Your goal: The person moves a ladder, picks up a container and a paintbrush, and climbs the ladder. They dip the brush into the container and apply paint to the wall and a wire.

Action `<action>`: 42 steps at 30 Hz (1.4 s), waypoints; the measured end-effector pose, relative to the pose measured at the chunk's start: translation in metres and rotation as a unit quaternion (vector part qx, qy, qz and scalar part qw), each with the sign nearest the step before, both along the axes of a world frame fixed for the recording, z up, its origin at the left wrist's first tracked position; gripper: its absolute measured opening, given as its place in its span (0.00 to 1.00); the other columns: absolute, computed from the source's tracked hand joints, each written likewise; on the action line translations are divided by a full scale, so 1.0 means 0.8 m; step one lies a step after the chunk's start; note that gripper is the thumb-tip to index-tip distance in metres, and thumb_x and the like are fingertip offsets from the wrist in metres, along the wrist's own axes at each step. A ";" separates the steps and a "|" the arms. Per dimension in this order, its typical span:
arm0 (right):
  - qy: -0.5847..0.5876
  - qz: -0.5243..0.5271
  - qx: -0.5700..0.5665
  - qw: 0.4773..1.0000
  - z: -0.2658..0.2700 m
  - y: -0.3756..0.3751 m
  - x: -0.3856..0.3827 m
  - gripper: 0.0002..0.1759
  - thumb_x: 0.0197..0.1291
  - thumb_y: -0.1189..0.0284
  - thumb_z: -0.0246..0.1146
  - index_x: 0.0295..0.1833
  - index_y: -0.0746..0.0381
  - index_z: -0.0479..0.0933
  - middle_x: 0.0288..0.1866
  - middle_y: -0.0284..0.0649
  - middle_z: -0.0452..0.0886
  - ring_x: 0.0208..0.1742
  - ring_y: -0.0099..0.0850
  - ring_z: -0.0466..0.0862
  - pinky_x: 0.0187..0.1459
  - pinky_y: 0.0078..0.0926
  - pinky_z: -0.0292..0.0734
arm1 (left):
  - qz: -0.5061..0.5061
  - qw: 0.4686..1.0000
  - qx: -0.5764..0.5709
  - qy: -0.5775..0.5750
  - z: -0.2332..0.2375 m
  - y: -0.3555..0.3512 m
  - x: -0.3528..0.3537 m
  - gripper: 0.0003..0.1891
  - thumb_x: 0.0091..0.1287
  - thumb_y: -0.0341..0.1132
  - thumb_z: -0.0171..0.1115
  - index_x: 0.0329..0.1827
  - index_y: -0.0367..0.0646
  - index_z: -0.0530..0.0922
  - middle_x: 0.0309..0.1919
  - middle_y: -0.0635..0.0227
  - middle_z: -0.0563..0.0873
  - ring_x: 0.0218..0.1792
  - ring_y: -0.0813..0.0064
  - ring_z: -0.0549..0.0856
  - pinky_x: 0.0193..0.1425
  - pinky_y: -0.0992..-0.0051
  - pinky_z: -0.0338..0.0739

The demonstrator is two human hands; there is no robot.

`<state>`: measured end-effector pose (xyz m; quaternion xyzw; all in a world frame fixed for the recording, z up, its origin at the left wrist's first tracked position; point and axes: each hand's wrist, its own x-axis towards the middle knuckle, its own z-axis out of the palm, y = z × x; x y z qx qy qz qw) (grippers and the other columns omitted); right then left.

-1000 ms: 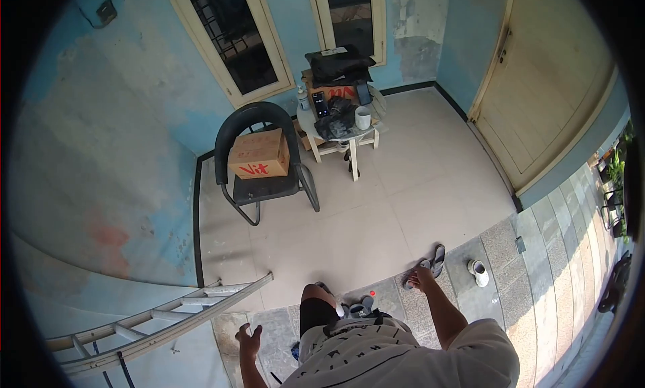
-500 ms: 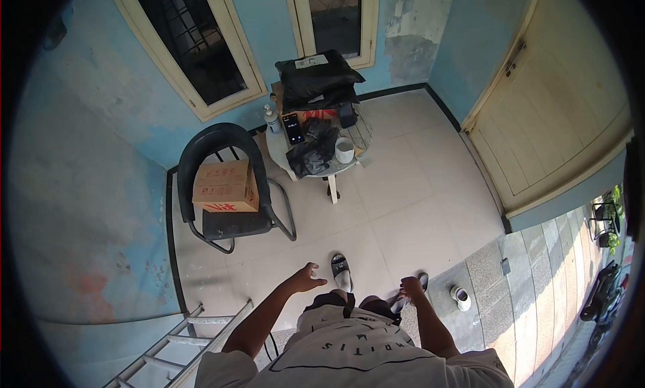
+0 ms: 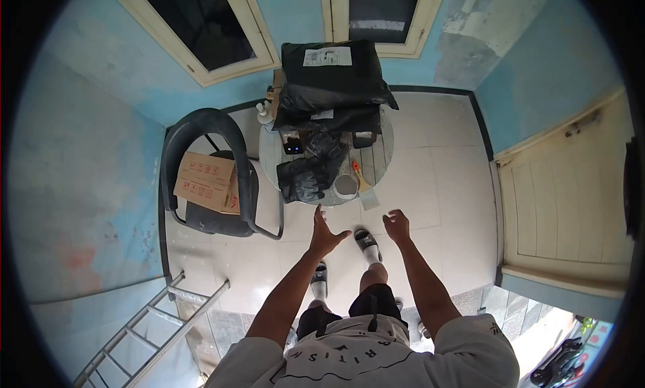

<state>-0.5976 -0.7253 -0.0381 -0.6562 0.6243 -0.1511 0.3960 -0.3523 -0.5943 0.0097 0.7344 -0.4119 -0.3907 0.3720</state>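
Note:
My left hand is raised just in front of the round table, fingers spread and nothing in it. To its right, my right hand hangs in the air with curled fingers; I cannot see anything in it. On the table's near side are a crumpled black plastic bag, a white cup and a paintbrush with an orange-tipped handle. Behind them lie a phone and a large black package with a white label.
A cardboard box rests on a black chair at the left. An aluminium ladder stands at the lower left. A pump bottle is at the table's left edge. The door is at the right.
The view has moved closer to the table and turned. Both hands have come forward toward it, and the left fingers have spread wider. The paintbrush beside the cup now shows more clearly.

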 end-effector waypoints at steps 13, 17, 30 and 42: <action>0.179 0.216 0.027 0.959 -0.053 -0.176 0.177 0.29 0.61 0.53 0.73 0.59 0.61 0.78 0.49 0.49 0.88 0.54 0.48 0.90 0.55 0.47 0.85 | 0.196 0.977 -0.017 -0.083 -0.104 -0.135 -0.031 0.67 0.48 0.41 0.91 0.83 0.34 0.48 0.78 0.39 0.66 0.76 0.44 0.73 0.77 0.55 0.75; 0.191 0.250 -0.012 0.949 -0.069 -0.181 0.182 0.28 0.59 0.54 0.75 0.55 0.61 0.77 0.47 0.49 0.89 0.50 0.49 0.91 0.53 0.49 0.86 | 0.211 0.973 0.011 -0.093 -0.102 -0.150 -0.034 0.66 0.46 0.42 0.91 0.82 0.35 0.50 0.75 0.39 0.70 0.74 0.43 0.76 0.76 0.53 0.76; 0.104 0.287 0.019 0.952 -0.055 -0.191 0.145 0.19 0.56 0.61 0.73 0.48 0.63 0.82 0.41 0.54 0.89 0.48 0.54 0.90 0.50 0.52 0.85 | 0.286 0.952 -0.058 -0.097 -0.123 -0.159 -0.046 0.49 0.50 0.40 0.88 0.72 0.42 0.65 0.61 0.49 0.84 0.62 0.45 0.86 0.63 0.55 0.85; -0.035 0.185 0.179 0.966 -0.041 -0.154 0.026 0.25 0.69 0.54 0.71 0.33 0.66 0.80 0.23 0.39 0.80 0.24 0.30 0.82 0.31 0.34 0.79 | 0.303 0.946 -0.115 -0.021 -0.044 -0.077 -0.066 0.50 0.52 0.40 0.88 0.76 0.42 0.65 0.65 0.52 0.83 0.66 0.50 0.85 0.67 0.57 0.83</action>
